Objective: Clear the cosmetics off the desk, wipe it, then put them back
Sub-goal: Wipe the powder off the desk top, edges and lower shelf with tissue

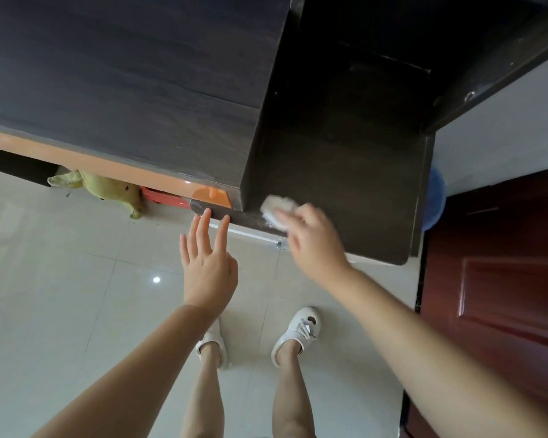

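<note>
Looking down from my head camera, I see a dark wood-grain worktop (345,172) with a lower section on the right and a taller dark cabinet block (124,74) rising on its left, its front edge trimmed in orange (92,162) with a small orange handle tab (212,196) near the corner. No cosmetics show anywhere on the surface. Pale glossy floor tiles (60,295) spread below, catching a bright spot of light, and a reddish-brown door (500,295) stands at the right, with a blue plastic tub (437,200) peeking out just behind the worktop's far right edge. Under the orange-trimmed edge lie a yellow-green soft toy (108,189) and something red (162,197) beside it, on the floor. My white shoes (298,333) stand on the tiles, close to the worktop. My right hand (310,241) is closed around a pale, whitish wiping cloth (279,205), bunched into a pad, the grip pressing it down on the near left corner of the lower worktop, right against the base of the taller block; the cloth looks blurred, and a faint dusty smear shows at the edge beside it. My left hand (209,267) is released, fingers spread and empty, fingertips just at the front edge of the worktop below the orange tab; whether they touch it I cannot tell.
</note>
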